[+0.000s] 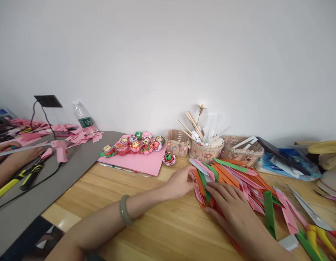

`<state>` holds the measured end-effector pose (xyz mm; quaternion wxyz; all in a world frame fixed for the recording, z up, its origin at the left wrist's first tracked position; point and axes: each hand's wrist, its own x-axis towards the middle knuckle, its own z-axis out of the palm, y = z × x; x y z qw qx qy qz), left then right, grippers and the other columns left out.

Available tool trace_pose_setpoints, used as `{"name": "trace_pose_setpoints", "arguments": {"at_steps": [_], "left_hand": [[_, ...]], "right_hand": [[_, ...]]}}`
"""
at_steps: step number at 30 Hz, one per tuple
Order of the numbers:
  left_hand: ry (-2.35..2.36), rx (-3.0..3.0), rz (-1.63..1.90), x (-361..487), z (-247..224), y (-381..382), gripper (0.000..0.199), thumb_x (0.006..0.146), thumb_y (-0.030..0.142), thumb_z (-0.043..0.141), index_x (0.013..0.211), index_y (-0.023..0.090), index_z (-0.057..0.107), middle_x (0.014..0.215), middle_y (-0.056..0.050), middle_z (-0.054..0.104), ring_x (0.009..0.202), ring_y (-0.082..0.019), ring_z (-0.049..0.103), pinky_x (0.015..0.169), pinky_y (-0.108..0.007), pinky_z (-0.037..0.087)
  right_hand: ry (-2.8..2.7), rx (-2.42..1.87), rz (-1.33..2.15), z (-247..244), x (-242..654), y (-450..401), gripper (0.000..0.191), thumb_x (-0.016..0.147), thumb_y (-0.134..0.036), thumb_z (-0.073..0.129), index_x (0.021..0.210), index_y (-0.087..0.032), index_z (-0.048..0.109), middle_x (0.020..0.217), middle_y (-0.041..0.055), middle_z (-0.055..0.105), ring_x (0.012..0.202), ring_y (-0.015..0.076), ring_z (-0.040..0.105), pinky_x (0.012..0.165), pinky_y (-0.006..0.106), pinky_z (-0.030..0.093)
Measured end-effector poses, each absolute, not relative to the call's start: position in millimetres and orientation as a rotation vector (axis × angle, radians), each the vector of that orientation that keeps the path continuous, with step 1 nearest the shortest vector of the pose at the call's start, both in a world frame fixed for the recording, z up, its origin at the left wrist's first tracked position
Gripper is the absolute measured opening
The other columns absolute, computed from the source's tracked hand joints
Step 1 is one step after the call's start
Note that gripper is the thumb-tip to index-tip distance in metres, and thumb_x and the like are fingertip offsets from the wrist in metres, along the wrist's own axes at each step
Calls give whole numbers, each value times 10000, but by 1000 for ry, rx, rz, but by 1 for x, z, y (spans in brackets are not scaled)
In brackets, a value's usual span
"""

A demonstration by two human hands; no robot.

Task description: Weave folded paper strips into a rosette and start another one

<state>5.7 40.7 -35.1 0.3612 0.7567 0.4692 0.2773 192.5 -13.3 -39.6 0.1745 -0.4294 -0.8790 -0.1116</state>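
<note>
My left hand point(182, 182), with a bangle point(126, 210) on its wrist, is at the left edge of a heap of folded paper strips point(233, 179) in orange, pink, green and lavender. Its fingers are curled in a pinch on the end of a paper strip there; the fingertips are partly hidden. My right hand point(230, 206) lies over the near side of the heap, fingers stretched out and pressing on the strips. More loose strips, such as a green one point(269, 214), spread to the right of it.
Finished paper flowers point(135, 146) sit on pink paper point(150, 166) at the back. Decorated baskets point(207, 153) hold sticks and white rolls. Scissors point(315, 217) lie at right. On the left, a co-worker's hand point(29, 154) is near a pink glue gun point(59, 150), pliers point(32, 175) and a bottle point(83, 116).
</note>
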Motion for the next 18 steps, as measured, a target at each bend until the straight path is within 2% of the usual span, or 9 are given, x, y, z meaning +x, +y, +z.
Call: {"name": "trace_pose_setpoints", "arguments": {"at_steps": [3, 7, 9, 13, 18], "left_hand": [[1153, 1950, 710, 5, -35, 37, 276, 719, 230, 577, 989, 175, 593, 856, -44, 654, 767, -186, 599, 707, -301, 463], [1092, 1919, 723, 5, -34, 31, 235, 741, 217, 538, 968, 187, 593, 806, -29, 649, 744, -173, 595, 698, -287, 459], [1065, 1897, 729, 5, -35, 29, 218, 744, 201, 525, 951, 188, 591, 809, -26, 649, 748, -166, 596, 696, -277, 459], [1036, 1846, 746, 6, -37, 27, 201, 729, 169, 528, 918, 181, 594, 802, -26, 642, 750, -163, 593, 693, -272, 460], [1068, 1759, 812, 6, -39, 30, 233, 717, 129, 529, 945, 158, 560, 842, -49, 617, 779, -170, 580, 717, -298, 465]], "right_hand": [[-2498, -1197, -315, -38, 192, -15, 546, 784, -446, 556, 1222, -123, 503, 1143, 146, 610, 1013, 289, 537, 820, 441, 420], [-2522, -1190, -336, -36, 190, -19, 786, 674, -629, 569, 1276, -136, 456, 1194, 161, 574, 1050, 331, 506, 845, 486, 396], [-2524, -1215, -348, -37, 189, -20, 736, 681, -606, 580, 1261, -164, 481, 1206, 152, 567, 1062, 336, 498, 849, 493, 397], [-2503, -1230, -352, -39, 188, -15, 458, 791, -399, 562, 1195, -185, 542, 1142, 116, 612, 1007, 290, 540, 819, 457, 439], [-2450, -1154, -356, -36, 190, -9, 320, 858, -323, 486, 1108, -154, 594, 1048, 107, 656, 951, 256, 577, 792, 418, 471]]}}
